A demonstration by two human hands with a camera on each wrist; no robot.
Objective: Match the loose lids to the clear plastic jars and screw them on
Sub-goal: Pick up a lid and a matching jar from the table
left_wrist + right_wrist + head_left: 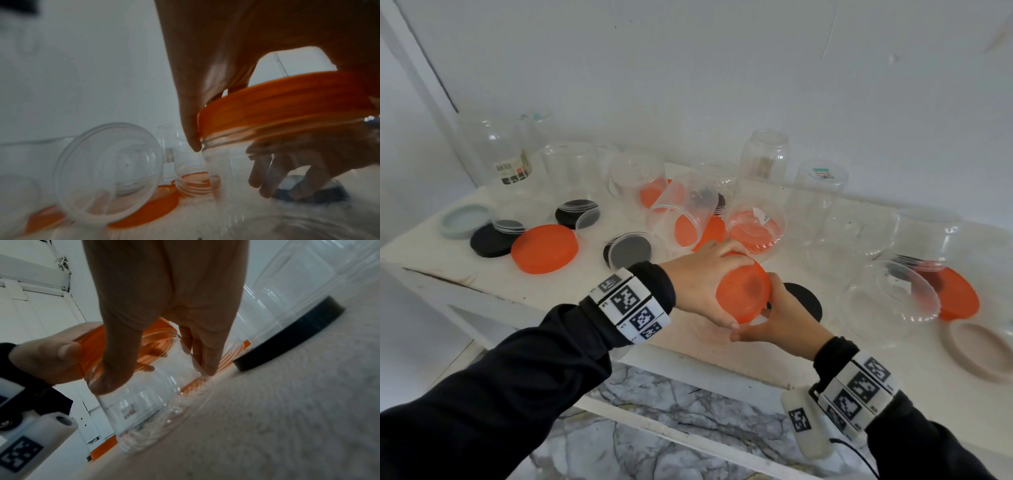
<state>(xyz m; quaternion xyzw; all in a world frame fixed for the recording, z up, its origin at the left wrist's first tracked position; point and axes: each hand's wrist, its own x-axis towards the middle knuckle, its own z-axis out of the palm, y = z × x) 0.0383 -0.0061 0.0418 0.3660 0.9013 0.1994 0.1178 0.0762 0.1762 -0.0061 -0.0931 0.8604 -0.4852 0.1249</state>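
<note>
My left hand grips an orange lid from above, with the thumb down its near rim. The lid sits on the mouth of a clear plastic jar that stands near the white table's front edge. My right hand wraps the jar's body just below the lid. In the right wrist view its thumb and fingers press opposite sides of the jar. Through the clear wall those fingers show in the left wrist view.
A black lid lies just right of the hands. Several clear jars stand, lie or sit upturned across the table, with loose orange lids, black lids, a grey lid and a beige lid.
</note>
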